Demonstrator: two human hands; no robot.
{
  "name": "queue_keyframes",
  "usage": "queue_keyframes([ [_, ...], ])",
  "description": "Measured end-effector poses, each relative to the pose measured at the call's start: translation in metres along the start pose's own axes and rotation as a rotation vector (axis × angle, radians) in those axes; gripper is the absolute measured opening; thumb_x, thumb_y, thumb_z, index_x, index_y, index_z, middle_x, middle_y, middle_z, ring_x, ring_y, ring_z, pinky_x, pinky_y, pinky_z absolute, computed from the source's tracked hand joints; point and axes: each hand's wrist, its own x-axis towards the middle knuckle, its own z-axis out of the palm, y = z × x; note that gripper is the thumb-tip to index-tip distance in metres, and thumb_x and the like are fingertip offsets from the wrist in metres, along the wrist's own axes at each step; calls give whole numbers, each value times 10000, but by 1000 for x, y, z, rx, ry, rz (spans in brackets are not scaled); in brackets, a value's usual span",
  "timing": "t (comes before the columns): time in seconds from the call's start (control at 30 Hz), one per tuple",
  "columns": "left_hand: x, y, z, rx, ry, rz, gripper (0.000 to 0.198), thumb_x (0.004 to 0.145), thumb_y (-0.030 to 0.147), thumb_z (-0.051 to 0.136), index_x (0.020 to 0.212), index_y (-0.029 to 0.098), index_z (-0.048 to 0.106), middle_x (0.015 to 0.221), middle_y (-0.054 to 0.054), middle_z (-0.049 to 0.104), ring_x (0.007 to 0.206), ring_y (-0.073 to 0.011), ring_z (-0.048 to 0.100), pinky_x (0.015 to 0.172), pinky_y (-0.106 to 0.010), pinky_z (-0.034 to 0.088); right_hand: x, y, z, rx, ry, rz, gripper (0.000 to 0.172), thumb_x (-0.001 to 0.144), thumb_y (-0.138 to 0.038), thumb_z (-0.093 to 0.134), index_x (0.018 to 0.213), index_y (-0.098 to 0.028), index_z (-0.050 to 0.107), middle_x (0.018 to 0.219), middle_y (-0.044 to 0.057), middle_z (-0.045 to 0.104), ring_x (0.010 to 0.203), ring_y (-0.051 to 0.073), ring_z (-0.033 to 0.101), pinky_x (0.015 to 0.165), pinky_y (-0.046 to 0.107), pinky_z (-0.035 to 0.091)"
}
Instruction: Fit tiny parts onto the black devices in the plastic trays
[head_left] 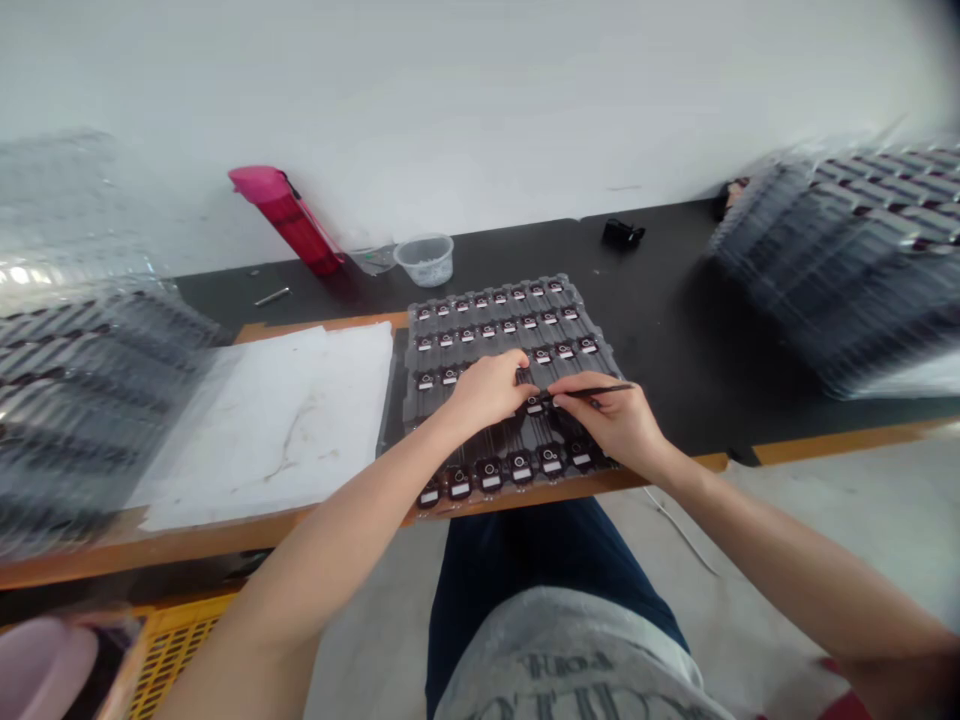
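A clear plastic tray point(411, 400) lies in front of me, with rows of small dark parts point(490, 474) in it, each bearing a light ring and a white label. My left hand point(487, 388) is over the middle of the tray. Its thumb and forefinger are closed at the edge of one dark part point(534, 404). My right hand point(619, 420) grips a thin black pen-like tool point(604, 390), slanting down to the left. The tool's tip is at or close to that same part, partly hidden by the fingers, so I cannot tell whether it touches.
Stacks of filled trays stand left point(90, 400) and right point(847, 270). White sheets point(300, 400) lie left of my tray. Behind it are a clear tub point(425, 262), a pink-topped red case point(289, 220), a short metal rod point(272, 297) and a black clip-like object point(622, 233).
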Motion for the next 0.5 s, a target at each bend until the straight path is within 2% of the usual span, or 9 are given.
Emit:
queue_keyframes([
  [0.5, -2, 1, 3, 44, 16, -8, 429, 731, 442, 633, 1105, 239, 575, 795, -29, 666, 796, -228, 618, 588, -263, 342, 0, -1, 0, -19, -23, -35, 126, 833, -241, 590, 855, -210, 710, 887, 31, 723, 829, 180, 674, 783, 299, 535],
])
